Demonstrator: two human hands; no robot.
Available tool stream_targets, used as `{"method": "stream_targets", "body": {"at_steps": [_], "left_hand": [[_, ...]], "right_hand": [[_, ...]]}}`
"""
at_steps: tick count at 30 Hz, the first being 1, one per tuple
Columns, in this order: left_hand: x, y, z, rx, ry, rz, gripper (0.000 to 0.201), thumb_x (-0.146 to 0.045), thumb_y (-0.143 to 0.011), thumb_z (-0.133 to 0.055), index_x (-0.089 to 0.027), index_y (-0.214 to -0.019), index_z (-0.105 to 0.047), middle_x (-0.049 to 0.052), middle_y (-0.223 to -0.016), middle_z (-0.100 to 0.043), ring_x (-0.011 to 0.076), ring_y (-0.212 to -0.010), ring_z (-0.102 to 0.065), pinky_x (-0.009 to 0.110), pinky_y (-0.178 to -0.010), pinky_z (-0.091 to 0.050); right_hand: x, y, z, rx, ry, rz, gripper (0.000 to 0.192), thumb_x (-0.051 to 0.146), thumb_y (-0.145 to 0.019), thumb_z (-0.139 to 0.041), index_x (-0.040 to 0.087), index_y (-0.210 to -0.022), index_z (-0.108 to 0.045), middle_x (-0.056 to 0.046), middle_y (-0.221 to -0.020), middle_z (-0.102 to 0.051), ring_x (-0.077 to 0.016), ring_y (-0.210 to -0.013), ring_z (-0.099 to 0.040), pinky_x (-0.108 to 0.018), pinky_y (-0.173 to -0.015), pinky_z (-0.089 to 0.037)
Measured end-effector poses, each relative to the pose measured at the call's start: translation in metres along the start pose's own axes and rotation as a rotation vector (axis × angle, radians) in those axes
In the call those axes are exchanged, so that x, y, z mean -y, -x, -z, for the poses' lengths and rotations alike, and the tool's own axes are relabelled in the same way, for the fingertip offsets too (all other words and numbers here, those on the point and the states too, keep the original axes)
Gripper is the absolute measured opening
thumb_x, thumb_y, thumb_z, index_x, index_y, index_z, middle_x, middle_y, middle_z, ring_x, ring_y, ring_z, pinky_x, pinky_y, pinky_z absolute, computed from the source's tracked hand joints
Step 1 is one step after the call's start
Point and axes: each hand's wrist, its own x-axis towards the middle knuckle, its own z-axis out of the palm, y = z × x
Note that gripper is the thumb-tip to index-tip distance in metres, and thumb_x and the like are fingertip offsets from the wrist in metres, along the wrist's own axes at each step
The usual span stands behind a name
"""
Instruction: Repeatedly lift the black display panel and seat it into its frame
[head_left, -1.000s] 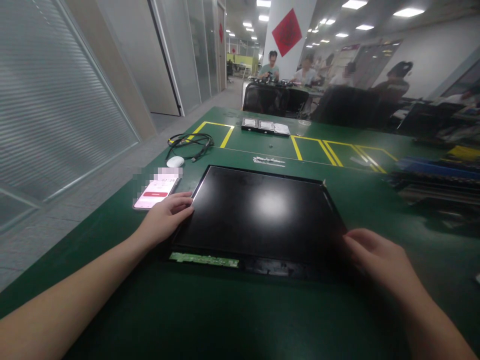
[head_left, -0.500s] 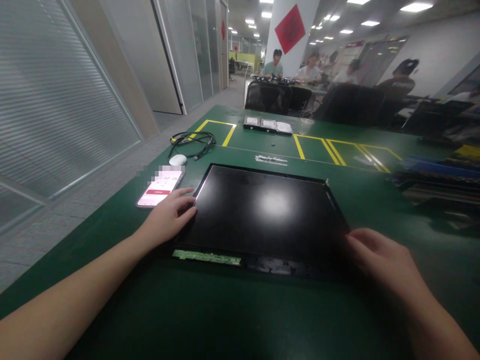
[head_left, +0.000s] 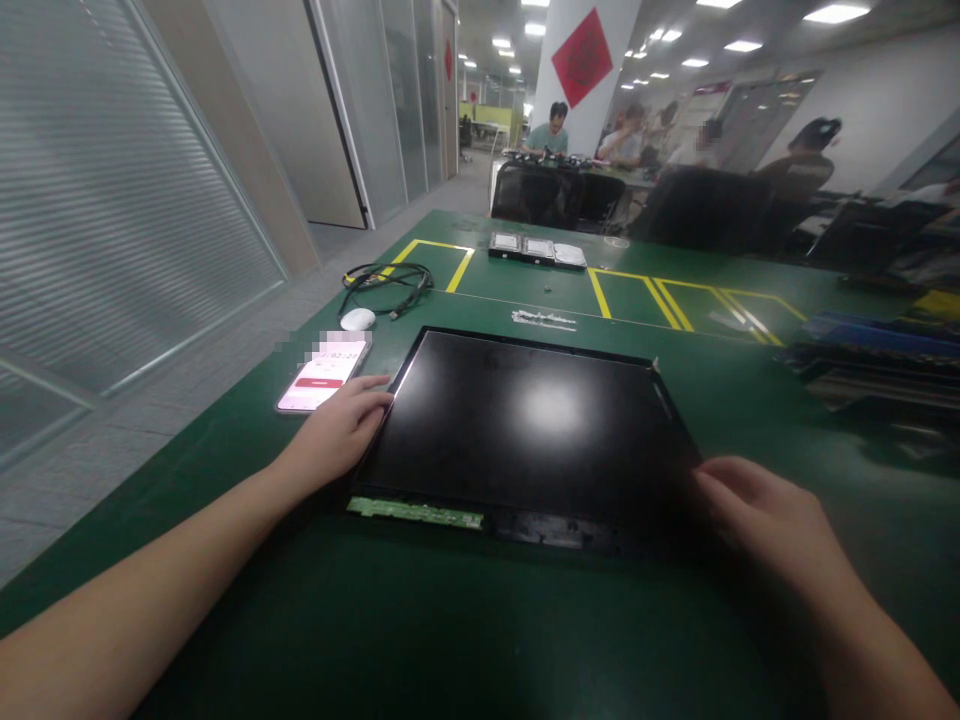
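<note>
Little change over the last second: left hand [head_left: 337,432] stays flat against the left edge of the display panel [head_left: 525,425], grip loose, clamping nothing. Right hand [head_left: 765,525] stays at its right near corner, fingers resting (underside contact hidden). Panel lies flat mid-desk [head_left: 480,640], beside the phone [head_left: 324,375]; not lifted.

Just one head-worn cam, looking forward and down across the green table [head_left: 465,620], close over the near edge, far end running off toward the office background. No second view.
</note>
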Motion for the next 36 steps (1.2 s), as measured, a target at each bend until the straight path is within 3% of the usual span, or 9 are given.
{"method": "stream_targets", "body": {"at_steps": [15,24,29,36], "left_hand": [[0.000,0.002,-0.001,-0.008,-0.030,-0.035,0.042,-0.029,-0.089,-0.042,-0.008,-0.108,-0.074,0.024,-0.138,-0.061,0.0380,-0.124,-0.059,0.054,-0.104,-0.047],[-0.003,0.002,-0.001,-0.016,-0.016,-0.025,0.036,-0.024,-0.084,-0.043,-0.015,-0.099,-0.075,0.019,-0.138,-0.062,0.0376,-0.123,-0.060,0.055,-0.104,-0.047],[-0.007,0.004,0.000,-0.019,0.015,-0.021,0.041,-0.026,-0.086,-0.044,-0.014,-0.118,-0.067,0.019,-0.138,-0.061,0.0352,-0.125,-0.058,0.052,-0.102,-0.050],[-0.012,0.008,0.004,0.032,-0.017,-0.104,0.042,-0.039,-0.092,-0.046,-0.016,-0.122,-0.067,0.019,-0.145,-0.056,0.0369,-0.131,-0.053,0.055,-0.107,-0.044]], "right_hand": [[0.002,0.001,0.000,-0.002,0.008,-0.003,0.039,0.059,-0.067,-0.059,0.025,-0.081,-0.071,-0.005,-0.067,-0.074,-0.0272,-0.059,-0.070,-0.037,-0.056,-0.050],[0.001,0.000,0.000,-0.009,0.021,-0.008,0.039,0.059,-0.066,-0.060,0.025,-0.082,-0.072,-0.005,-0.070,-0.075,-0.0271,-0.062,-0.071,-0.037,-0.057,-0.050],[-0.005,-0.003,-0.003,-0.002,0.037,-0.005,0.039,0.058,-0.067,-0.060,0.025,-0.084,-0.072,-0.005,-0.069,-0.075,-0.0276,-0.062,-0.071,-0.037,-0.057,-0.050],[-0.003,-0.002,-0.001,-0.007,0.037,0.008,0.039,0.057,-0.069,-0.060,0.024,-0.085,-0.072,-0.005,-0.070,-0.075,-0.0270,-0.062,-0.071,-0.037,-0.058,-0.052]]}}
